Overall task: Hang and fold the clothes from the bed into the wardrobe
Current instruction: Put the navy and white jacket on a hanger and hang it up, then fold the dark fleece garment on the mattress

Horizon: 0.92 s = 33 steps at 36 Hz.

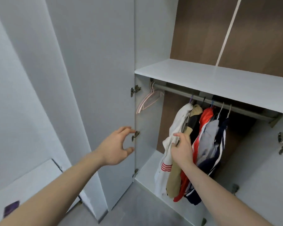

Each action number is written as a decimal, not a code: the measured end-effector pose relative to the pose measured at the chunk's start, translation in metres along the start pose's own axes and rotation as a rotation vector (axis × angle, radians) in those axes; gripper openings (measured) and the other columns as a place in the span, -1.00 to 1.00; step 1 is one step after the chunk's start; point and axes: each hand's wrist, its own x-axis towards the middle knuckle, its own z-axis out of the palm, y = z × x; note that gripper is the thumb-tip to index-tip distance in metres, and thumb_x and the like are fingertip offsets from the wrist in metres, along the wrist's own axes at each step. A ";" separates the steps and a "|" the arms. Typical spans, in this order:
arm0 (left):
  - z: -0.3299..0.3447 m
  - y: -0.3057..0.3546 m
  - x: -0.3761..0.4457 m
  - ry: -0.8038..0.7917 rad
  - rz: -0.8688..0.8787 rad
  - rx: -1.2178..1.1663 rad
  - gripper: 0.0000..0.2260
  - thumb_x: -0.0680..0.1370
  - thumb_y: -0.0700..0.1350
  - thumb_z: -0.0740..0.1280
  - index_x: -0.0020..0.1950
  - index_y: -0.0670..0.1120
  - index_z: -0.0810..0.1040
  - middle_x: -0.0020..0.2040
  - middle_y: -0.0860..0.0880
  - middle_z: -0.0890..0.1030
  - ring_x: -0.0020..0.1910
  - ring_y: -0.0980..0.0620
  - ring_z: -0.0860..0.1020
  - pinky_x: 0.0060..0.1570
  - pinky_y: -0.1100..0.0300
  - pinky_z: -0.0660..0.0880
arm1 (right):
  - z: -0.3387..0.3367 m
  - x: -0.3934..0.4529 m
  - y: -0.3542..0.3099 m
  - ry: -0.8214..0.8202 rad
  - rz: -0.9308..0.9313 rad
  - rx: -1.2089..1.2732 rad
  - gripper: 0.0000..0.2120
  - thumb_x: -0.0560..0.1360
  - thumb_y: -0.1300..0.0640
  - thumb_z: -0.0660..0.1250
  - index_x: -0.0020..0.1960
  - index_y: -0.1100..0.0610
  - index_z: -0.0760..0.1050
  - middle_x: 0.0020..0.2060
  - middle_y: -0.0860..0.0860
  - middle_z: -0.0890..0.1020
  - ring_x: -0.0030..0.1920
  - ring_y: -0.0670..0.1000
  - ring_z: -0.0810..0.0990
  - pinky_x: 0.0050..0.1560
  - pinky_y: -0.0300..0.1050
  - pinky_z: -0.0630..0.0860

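I see white, beige, red, grey and navy clothes (201, 144) hanging bunched on the grey wardrobe rail (219, 102), touching my right hand (181, 150); empty pink hangers (149, 100) above my left hand (117, 146).

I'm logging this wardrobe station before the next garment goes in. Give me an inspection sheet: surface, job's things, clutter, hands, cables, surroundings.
Surface: white shelf above the rail, nothing seen on its visible part.
Job's things: hanging rail carries a bunch of garments: white garment, beige garment, red garment, grey garment, navy garment. Pink hangers hang bare at the rail's left end.
Clutter: nothing seen.
Hands: left hand open, near the middle door hinge; right hand grips the white garment.
Cables: nothing seen.
Surroundings: open wardrobe door, grey floor.
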 end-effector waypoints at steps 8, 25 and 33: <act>0.019 -0.076 -0.189 0.120 -0.372 -0.090 -0.51 0.57 0.00 0.40 0.49 0.09 0.38 0.51 0.17 0.31 0.48 0.13 0.32 0.40 0.34 0.20 | 0.083 -0.123 -0.102 -0.584 -0.284 0.176 -0.62 0.54 0.27 0.31 0.11 -0.22 0.43 0.17 -0.19 0.49 0.20 -0.19 0.50 0.27 -0.11 0.47; 0.066 0.002 -0.538 0.668 -1.249 -0.166 -0.61 0.56 0.00 0.40 0.38 0.13 0.45 0.38 0.24 0.36 0.35 0.25 0.38 0.31 0.42 0.22 | 0.148 -0.366 -0.225 -1.522 -0.866 0.207 -0.62 0.55 0.09 0.35 0.20 -0.35 0.40 0.11 -0.34 0.47 0.18 -0.28 0.50 0.17 -0.33 0.42; 0.133 0.133 -0.664 0.871 -1.655 -0.168 -0.59 0.57 0.03 0.41 0.39 0.15 0.42 0.38 0.27 0.32 0.35 0.29 0.34 0.33 0.41 0.19 | 0.121 -0.524 -0.226 -1.884 -1.148 0.224 -0.61 0.54 0.14 0.37 0.24 -0.26 0.41 0.21 -0.32 0.48 0.28 -0.27 0.46 0.21 -0.29 0.43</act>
